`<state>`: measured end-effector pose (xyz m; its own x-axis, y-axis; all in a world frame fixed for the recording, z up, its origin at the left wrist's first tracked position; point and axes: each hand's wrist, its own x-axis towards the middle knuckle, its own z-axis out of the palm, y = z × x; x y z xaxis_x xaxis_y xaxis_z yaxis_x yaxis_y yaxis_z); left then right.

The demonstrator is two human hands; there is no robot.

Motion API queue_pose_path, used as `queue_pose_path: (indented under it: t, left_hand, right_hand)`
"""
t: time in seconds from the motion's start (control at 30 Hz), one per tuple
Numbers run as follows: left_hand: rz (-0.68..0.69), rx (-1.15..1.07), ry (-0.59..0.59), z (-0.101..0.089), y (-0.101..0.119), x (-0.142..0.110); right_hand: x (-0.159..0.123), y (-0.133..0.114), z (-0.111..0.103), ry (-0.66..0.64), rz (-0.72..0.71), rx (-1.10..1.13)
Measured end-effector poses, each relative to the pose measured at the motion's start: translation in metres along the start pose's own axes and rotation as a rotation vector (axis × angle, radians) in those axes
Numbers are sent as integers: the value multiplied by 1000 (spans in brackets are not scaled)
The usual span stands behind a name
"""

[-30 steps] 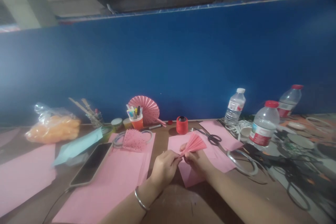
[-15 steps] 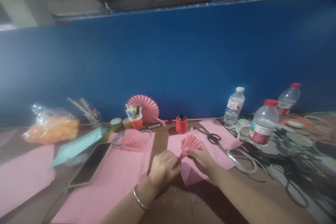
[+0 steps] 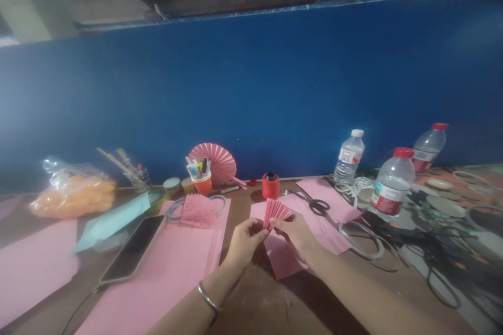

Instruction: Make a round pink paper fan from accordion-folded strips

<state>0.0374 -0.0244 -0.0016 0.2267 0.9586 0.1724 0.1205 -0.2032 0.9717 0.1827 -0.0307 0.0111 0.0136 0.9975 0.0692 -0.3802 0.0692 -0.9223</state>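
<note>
A small pleated pink paper fan (image 3: 276, 210) is held between both hands above the table, its folds spreading upward. My left hand (image 3: 247, 238) pinches its left side near the gathered lower end, thumb and fingers closed. On the other side my right hand (image 3: 295, 233) grips the folds, thumb across the front. Beneath the hands lies a sheet of pink paper (image 3: 281, 261). Just beyond the fan stands a spool of red thread (image 3: 271, 186). Black scissors (image 3: 316, 205) rest on pink paper to the right.
A finished-looking round pink fan (image 3: 220, 162) leans behind a cup of pens (image 3: 203, 183). Left are a phone (image 3: 133, 248), pink sheets (image 3: 165, 277) and a bag of orange stuff (image 3: 74, 193). Plastic bottles (image 3: 393, 183), a tape roll (image 3: 361, 241) and tangled cords crowd the right.
My left hand has turned from a fist at the fan's lower end to a pinch at its side. The fan now stands more upright, and my right hand has shifted slightly left.
</note>
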Motion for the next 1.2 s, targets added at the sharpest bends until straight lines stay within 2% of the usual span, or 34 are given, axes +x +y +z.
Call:
queue_pose_path:
  t: [0.27,0.47,0.77,1.07,1.2]
  left_hand:
    - [-108,-113,-23,-3,-2,1]
    - [-97,-96,30,-2,-5,3]
    - [-85,-60,21,-1,-2,2]
    - [-49,2,-37,1,-4,1]
    - [-76,-11,-71,3,-3,-1]
  right_hand:
    - [-2,-2,1,132,-27,-96]
    - [-1,-2,0,182,-20,-116]
    - [-2,-2,0,185,-23,-109]
    - [-1,-1,0,147,2,-105]
    - [-2,-1,2,136,17,-109]
